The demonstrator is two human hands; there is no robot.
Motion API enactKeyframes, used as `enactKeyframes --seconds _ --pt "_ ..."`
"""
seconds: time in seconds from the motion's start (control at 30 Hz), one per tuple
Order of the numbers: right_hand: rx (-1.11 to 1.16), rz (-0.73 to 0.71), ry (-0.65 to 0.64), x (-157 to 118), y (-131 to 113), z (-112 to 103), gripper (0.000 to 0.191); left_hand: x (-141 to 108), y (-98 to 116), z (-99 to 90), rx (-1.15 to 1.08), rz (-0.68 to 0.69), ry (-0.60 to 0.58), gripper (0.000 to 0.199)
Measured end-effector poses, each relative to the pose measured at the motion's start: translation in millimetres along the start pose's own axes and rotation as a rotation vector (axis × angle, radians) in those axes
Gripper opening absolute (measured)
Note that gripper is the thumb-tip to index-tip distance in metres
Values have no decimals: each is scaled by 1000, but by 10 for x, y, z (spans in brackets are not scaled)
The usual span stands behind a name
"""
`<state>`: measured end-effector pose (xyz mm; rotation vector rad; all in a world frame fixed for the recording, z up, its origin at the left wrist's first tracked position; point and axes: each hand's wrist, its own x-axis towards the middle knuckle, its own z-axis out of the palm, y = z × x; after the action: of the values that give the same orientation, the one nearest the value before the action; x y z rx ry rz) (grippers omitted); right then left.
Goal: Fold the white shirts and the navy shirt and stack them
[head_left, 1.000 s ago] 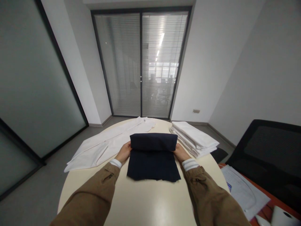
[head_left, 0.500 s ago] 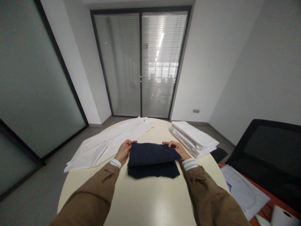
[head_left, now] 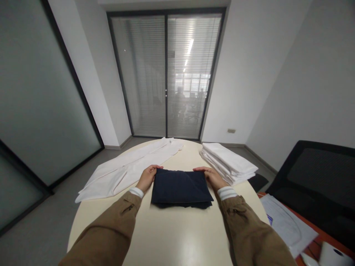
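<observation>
Your left hand point(head_left: 146, 178) and right hand point(head_left: 210, 176) on folded navy cloth point(head_left: 180, 188)
Both open, fingers spread on its far corners; white garment point(head_left: 130, 170) left, white stack point(head_left: 229, 162) right.

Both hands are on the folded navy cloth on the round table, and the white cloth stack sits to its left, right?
No: the white cloth stack sits to the right of the folded navy cloth in the head view. The left hand and right hand do rest on it, on the round table.
</observation>
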<state>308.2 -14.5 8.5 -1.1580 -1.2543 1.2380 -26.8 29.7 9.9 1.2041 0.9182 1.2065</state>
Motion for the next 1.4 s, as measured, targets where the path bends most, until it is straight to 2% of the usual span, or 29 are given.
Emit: enactKeyframes --seconds 0.1,0.17,0.3,0.43,0.6,0.7,0.83,0.97,1.07,1.2,1.4 --pt "-130 -79 -23 -7 -10 -59 41 22 32 -61 191 107 130 27" --pt "-218 -101 -74 -18 -19 -108 42 8 76 -102 313 177 173 22" --pt "-345 -140 -131 -46 -40 -173 42 -54 124 -132 535 262 96 20" --pt "-470 -185 -148 -58 -45 -186 39 -61 90 -113 470 161 30 30" --pt "-504 -231 -171 -47 -18 -194 29 -47 101 -97 359 8 -48 48" --pt "-478 -223 -145 -52 -29 -190 23 -44 113 -80 240 -56 -25 53" --pt "-413 -227 -106 -80 -81 -178 28 -33 97 -39 76 -124 29 53" --pt "-395 -202 -107 -102 -103 -178 27 -54 119 -8 83 -154 17 56" --pt "-424 -183 -78 -104 -95 -178 26 -91 160 -12 145 -202 -55 59" --pt "-552 -233 -37 -94 -87 -154 24 -136 189 -35 208 -185 -208 58" --pt "-530 -260 3 -109 -104 -113 25 -181 213 -11 150 -81 -253 55"
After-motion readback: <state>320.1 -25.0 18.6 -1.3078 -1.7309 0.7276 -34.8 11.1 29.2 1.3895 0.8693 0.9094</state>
